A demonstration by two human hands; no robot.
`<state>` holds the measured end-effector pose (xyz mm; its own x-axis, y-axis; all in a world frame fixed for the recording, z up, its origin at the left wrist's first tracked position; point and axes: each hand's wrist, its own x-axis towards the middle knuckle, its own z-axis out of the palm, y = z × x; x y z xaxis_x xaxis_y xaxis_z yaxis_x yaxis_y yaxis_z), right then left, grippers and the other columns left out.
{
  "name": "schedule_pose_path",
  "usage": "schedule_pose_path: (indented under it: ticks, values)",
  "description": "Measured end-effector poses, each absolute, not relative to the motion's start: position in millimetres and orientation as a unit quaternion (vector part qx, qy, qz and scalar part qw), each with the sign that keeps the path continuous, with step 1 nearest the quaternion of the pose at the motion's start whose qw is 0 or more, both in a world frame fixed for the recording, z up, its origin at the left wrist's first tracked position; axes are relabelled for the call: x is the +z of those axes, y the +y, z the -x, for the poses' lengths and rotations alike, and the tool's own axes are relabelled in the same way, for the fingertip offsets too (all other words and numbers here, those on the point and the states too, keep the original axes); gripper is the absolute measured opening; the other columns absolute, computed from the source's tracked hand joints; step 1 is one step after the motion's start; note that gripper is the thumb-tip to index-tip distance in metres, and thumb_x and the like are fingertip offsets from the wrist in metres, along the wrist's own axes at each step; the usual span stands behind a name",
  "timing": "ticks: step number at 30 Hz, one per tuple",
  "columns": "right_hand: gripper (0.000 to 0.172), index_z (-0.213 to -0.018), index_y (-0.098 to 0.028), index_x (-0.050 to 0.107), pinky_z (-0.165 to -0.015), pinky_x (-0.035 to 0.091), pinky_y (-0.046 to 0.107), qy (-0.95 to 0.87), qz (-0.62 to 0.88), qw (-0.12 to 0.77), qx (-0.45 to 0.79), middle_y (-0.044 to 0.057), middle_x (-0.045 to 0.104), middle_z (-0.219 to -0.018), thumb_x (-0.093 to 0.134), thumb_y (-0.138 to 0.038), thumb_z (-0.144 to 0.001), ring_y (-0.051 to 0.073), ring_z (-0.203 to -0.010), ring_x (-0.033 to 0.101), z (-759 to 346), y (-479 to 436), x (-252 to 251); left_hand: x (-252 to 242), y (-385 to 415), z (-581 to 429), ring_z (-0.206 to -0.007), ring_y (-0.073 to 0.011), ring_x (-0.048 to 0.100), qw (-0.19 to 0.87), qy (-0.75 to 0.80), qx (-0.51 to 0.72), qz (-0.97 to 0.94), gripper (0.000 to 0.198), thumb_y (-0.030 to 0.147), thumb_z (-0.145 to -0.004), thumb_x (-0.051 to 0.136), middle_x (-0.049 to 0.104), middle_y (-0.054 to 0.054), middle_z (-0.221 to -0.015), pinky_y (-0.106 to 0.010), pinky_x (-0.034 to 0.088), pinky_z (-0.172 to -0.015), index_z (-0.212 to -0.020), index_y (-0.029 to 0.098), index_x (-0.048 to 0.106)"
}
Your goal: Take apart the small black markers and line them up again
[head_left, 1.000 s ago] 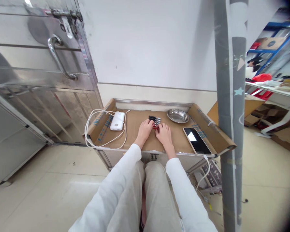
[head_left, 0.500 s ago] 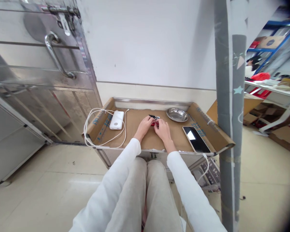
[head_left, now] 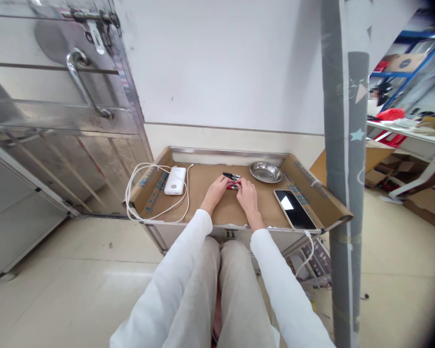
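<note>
Red pen (head_left: 233, 187) lying crosswise on the cardboard-covered tabletop (head_left: 232, 212), right in the narrow gap between the fingers of both hands. Just beyond it, black pens (head_left: 230, 176) with silvery parts, side by side in the same small row. Left hand (head_left: 216, 191) at the left end of the row, fingers bent and touching there. Right hand (head_left: 247, 194) at the right end, fingers bent likewise, close over the tips. Cannot tell, at this size, pinching from mere touching on either side.

Compared with half a second ago: gap between the hands wider, right hand slightly farther right, red pen more exposed instead of mostly covered by the fingers. Black pens also easier to see now. Unchanged in place: steel dish (head_left: 266, 172) beyond and to the right of the right hand, phone (head_left: 299, 212) face up farther right, white power bank (head_left: 175, 181) well to the left of the left hand.
</note>
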<state>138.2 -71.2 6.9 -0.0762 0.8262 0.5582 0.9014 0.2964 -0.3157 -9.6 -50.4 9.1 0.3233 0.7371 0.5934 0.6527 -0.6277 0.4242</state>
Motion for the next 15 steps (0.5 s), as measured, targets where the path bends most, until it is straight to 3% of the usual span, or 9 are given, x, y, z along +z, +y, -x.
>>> schedule_pose_path:
  ticks: [15]
  values:
    - [0.025, -0.102, -0.018, 0.055, -0.082, 0.036, 0.028, -0.75, 0.559, 0.354, -0.005, 0.007, 0.064, -0.098, 0.031, -0.018, -0.093, 0.02, -0.088, 0.054, -140.0, -71.2, 7.3, 11.5, -56.8, 13.0, -0.096, -0.0146, 0.06, 0.107, 0.433, 0.421, -0.79, 0.016, 0.023, -0.092, 0.044, 0.061, -0.005, -0.103, -0.027, 0.047, -0.089, -0.101, 0.02, 0.057]
